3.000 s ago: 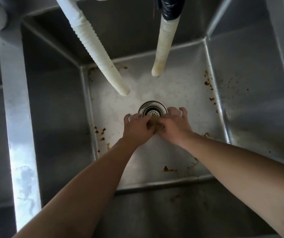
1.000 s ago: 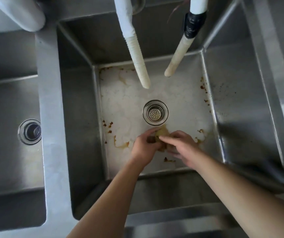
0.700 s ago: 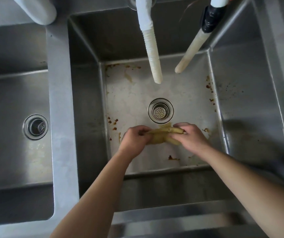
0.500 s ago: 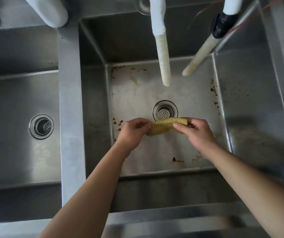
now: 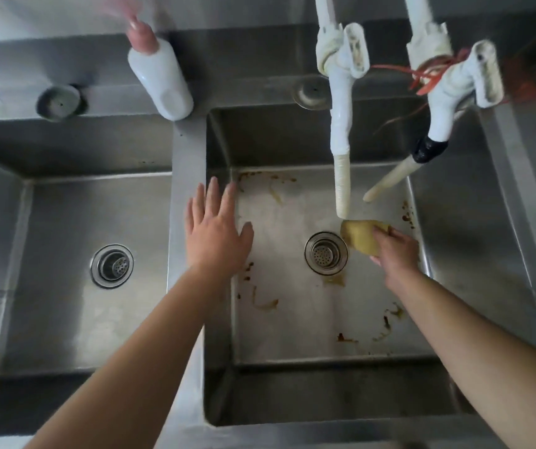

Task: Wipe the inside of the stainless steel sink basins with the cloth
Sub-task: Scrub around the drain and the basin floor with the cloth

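Observation:
The right sink basin point(image 5: 292, 325) has a pale floor streaked with brown stains and a round drain strainer point(image 5: 326, 253) in its middle. My right hand point(image 5: 394, 247) grips a bunched yellow cloth point(image 5: 359, 236) just right of the drain, right under the tip of a white hose point(image 5: 341, 189). My left hand point(image 5: 215, 231) is open with fingers spread, hovering over the basin's left wall and the steel divider point(image 5: 184, 189). The left basin point(image 5: 66, 303) lies beyond the divider with its own drain point(image 5: 112, 265).
Two white taps point(image 5: 341, 56) point(image 5: 448, 76) with hoses hang over the right basin; the second hose point(image 5: 393, 181) is joined with black tape. A white soap bottle point(image 5: 160, 81) with a pink pump stands on the back ledge. Brown spots dot the right basin's walls.
My left hand has let go of the cloth and moved left, opening over the divider. My right hand carried the cloth up and right, under the hose tip. The view has pulled back.

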### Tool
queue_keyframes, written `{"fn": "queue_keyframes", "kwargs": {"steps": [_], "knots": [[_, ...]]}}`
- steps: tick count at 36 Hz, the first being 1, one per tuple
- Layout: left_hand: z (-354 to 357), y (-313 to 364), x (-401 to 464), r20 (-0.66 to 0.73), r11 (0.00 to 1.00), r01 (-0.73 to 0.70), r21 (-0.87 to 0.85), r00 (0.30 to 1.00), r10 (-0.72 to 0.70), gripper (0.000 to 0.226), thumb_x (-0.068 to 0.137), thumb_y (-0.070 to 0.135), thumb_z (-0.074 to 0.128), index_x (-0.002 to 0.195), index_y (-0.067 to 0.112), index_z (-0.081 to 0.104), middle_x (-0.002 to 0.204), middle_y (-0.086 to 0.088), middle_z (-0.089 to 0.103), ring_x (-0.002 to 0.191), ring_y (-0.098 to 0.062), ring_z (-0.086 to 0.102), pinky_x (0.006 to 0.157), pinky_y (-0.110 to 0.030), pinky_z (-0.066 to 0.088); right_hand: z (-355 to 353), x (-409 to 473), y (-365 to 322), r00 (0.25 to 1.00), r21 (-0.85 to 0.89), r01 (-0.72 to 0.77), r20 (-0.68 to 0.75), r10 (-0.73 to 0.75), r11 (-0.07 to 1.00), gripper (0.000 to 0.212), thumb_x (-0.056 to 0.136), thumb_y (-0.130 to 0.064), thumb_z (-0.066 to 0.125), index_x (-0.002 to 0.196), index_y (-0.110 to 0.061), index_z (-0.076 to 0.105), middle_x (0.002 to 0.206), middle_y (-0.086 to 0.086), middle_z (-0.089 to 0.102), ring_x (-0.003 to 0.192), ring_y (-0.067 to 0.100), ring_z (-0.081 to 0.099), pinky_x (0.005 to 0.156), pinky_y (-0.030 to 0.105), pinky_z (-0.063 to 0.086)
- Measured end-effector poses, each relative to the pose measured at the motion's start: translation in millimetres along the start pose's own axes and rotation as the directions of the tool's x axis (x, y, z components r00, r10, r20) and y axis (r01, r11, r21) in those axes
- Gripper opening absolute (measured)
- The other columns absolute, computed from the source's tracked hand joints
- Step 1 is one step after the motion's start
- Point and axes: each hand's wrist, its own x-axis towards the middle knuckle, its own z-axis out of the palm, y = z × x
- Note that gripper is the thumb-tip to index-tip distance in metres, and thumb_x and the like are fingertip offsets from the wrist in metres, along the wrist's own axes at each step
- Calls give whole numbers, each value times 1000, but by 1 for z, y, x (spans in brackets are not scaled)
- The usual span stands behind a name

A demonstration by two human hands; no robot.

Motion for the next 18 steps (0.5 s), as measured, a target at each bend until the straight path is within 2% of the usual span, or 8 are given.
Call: {"fn": "queue_keyframes", "kwargs": {"steps": [3, 5, 7, 9, 10, 12, 15, 18], "knots": [[2, -23, 9, -2, 989, 62, 138, 998, -63, 86, 96, 52, 45, 160, 22, -4, 168, -6, -11, 154, -29, -13, 122, -41, -12, 18, 37, -14, 988, -36, 126, -89, -129, 991, 10, 91, -16, 68, 83, -11, 69, 91, 12, 64, 87, 21, 55, 77, 33, 46], [8, -33, 8, -10, 982, 64, 177, 998, -64, 87, 96, 53, 45, 160, 20, -5, 168, -9, -7, 154, -30, -8, 125, -45, -4, 35, 58, -16, 967, -171, 220, -89, -238, 960, 13, 91, -18, 66, 90, -5, 70, 93, 15, 68, 85, 19, 57, 69, 24, 40], [15, -37, 5, -44, 977, 43, 210, 998, -35, 85, 96, 51, 44, 160, 18, 0, 168, -12, 1, 155, -32, -2, 126, -47, 3, 53, 76, -7, 949, -320, 291, -23, -315, 902, 13, 91, -17, 66, 99, -7, 70, 99, 12, 71, 92, 28, 64, 67, 23, 38], [17, -37, 5, -86, 979, 49, 197, 996, -33, 83, 92, 52, 41, 160, 19, 6, 168, -12, 8, 155, -32, 3, 126, -47, 7, 72, 87, 8, 931, -482, 362, 144, -335, 798, 26, 91, -17, 67, 116, -10, 67, 110, 13, 70, 105, 34, 64, 77, 24, 42], [16, -36, 6, -94, 981, 56, 184, 995, -39, 83, 90, 52, 40, 160, 20, 8, 167, -11, 10, 155, -31, 4, 126, -46, 7, 79, 92, 18, 918, -549, 396, 236, -318, 736, 30, 91, -22, 68, 119, -13, 64, 116, 12, 69, 110, 34, 63, 88, 31, 49], [14, -35, 7, -100, 985, 70, 154, 993, -55, 84, 86, 49, 41, 160, 22, 10, 168, -8, 10, 155, -28, 4, 126, -43, 6, 92, 97, 38, 884, -614, 463, 377, -278, 640, 43, 89, -34, 67, 128, -15, 59, 127, 7, 63, 119, 29, 58, 104, 42, 46], [10, -33, 6, -100, 991, 87, 101, 992, -77, 85, 85, 46, 45, 160, 24, 12, 168, -5, 9, 155, -24, 2, 126, -40, 4, 107, 100, 61, 885, -691, 466, 374, -278, 553, 71, 93, -42, 61, 151, -11, 33, 151, 9, 39, 141, 32, 34, 116, 37, 25], [8, -31, 6, -94, 994, 90, 67, 992, -83, 86, 83, 45, 47, 160, 24, 15, 168, -3, 10, 156, -23, 2, 126, -39, 3, 122, 105, 69, 850, -719, 518, 374, -371, 463, 76, 98, -44, 52, 158, -13, 17, 163, 10, 23, 150, 31, 18, 120, 33, 5]]}}
